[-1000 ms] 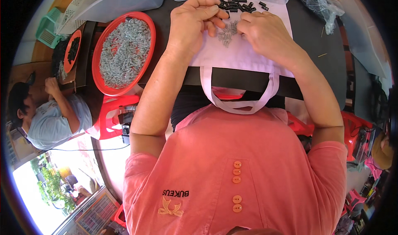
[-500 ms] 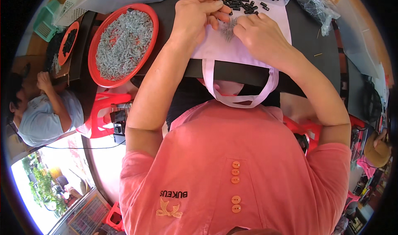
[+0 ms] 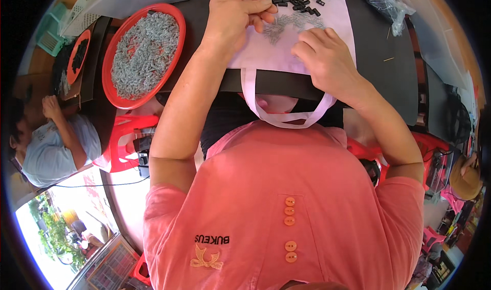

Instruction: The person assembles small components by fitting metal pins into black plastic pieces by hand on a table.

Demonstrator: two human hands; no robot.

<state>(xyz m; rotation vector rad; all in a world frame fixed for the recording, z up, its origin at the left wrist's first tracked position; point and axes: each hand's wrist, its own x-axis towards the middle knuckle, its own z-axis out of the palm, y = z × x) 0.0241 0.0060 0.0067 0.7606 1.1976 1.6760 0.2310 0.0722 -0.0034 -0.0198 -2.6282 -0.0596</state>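
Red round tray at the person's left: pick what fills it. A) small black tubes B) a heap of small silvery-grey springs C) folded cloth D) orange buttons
B: the red tray holds a heap of small silvery-grey springs, while the black pieces lie on the pale cloth.

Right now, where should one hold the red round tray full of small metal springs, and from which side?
Grip the red tray by its raised rim at two opposite edges, probably from the near, table-edge side. It is shallow and heaped with springs, so a one-sided lift could spill them.
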